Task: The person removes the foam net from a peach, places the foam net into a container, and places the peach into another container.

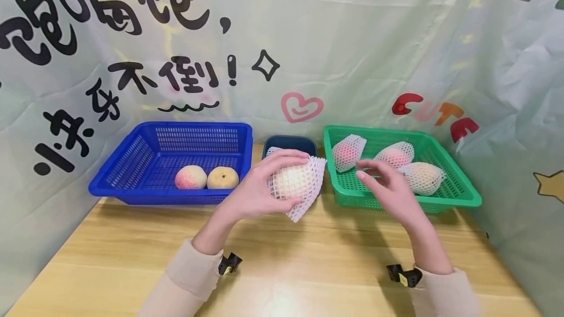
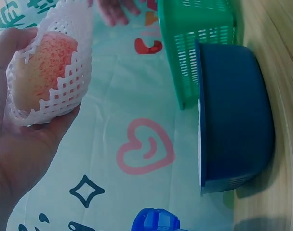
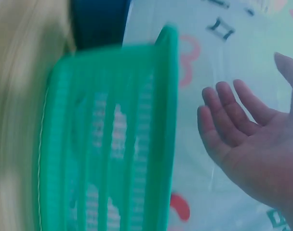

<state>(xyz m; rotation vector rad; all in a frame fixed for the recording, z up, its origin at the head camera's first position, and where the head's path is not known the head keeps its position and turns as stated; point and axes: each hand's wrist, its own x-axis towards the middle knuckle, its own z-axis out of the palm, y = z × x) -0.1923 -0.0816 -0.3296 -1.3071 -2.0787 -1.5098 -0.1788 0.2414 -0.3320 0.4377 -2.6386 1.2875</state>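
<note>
My left hand [image 1: 253,192] grips a peach [image 1: 288,181] in a white foam net sleeve [image 1: 315,177], raised above the table in the middle. In the left wrist view, the peach's red-speckled side [image 2: 57,60] shows through the open end of the sleeve. My right hand [image 1: 394,192] hovers at the front of the green basket [image 1: 458,199], with its fingers loosely bent and nothing in them. Inside that basket lie a pink netted peach [image 1: 345,154], another pink one [image 1: 398,154] behind the hand, and a yellowish netted one [image 1: 425,178].
At the left stands a blue basket [image 1: 163,197] with a pink-blushed peach [image 1: 191,177] and a yellow peach [image 1: 223,178], both bare. A small dark blue bin [image 1: 291,141] sits between the baskets, with white netting at its rim. Behind everything hangs a printed cloth [image 1: 352,62].
</note>
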